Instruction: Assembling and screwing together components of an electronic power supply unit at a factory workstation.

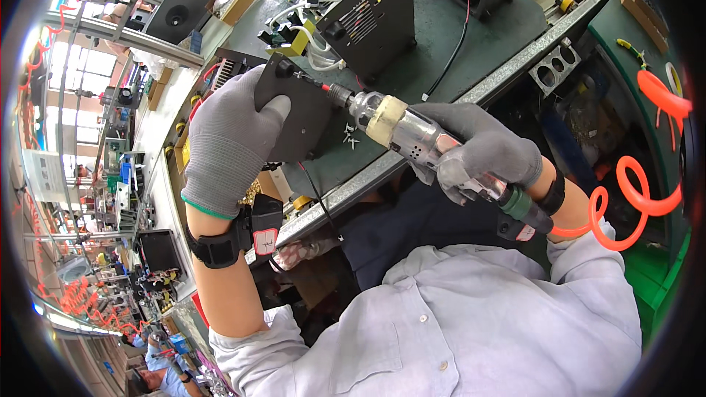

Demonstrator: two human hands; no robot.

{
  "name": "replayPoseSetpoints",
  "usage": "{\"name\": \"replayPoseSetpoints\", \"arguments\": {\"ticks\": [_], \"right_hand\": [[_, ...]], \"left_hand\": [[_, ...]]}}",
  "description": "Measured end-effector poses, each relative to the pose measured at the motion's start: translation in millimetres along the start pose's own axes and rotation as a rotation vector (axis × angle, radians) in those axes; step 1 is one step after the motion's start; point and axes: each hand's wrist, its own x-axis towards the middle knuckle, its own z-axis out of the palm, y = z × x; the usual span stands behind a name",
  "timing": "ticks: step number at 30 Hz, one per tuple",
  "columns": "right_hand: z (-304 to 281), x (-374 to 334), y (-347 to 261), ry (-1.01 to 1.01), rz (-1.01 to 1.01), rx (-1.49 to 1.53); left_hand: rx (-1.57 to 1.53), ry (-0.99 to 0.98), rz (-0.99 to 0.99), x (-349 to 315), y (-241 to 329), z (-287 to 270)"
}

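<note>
Seen from my remote post, the gray-gloved hands work apart over a dark green tabletop [491,51]: my left hand [234,123] is clamped on the edge of a black panel [300,122], thumb across its face, while my right hand [494,148] grips a power screwdriver [416,137] fed by a coiled orange hose [662,206]. The panel is held tilted near the tabletop's front edge, and the bit [315,83] points at its upper corner, by a round black foot [284,68]; whether the tip is seated, I cannot tell. Done well, I judge, this calls for the driver in line with the fastener, firm pressure before it spins, and my left thumb well clear. Loose screws [351,134] lie just below the driver's nose, easily knocked.
</note>
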Motion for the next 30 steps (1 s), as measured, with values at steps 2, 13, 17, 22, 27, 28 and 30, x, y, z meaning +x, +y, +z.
{"name": "replayPoseSetpoints", "arguments": {"ticks": [2, 13, 17, 22, 27, 28, 30], "right_hand": [[1, -1, -2, 0.034, -0.062, -0.189], [13, -8, -1, 0.301, -0.343, -1.205], [11, -5, 5, 0.355, -0.452, -1.246], [9, -3, -1, 0.289, -0.384, -1.176], [7, -1, -16, 0.105, -0.163, -0.473], [8, 0, -16, 0.083, -0.117, -0.389], [10, 0, -15, 0.045, -0.103, -0.241]], "left_hand": [[0.021, -0.015, 0.008, 0, 0, 0], [0.106, -0.053, -0.006, 4, 1, -3], [0.129, -0.052, 0.014, 3, 3, -4], [0.168, -0.062, 0.020, 2, 6, -6], [0.182, -0.079, 0.021, 4, 8, -7], [0.191, -0.076, 0.019, 4, 8, -7], [0.209, -0.051, 0.013, 4, 7, -5]]}}
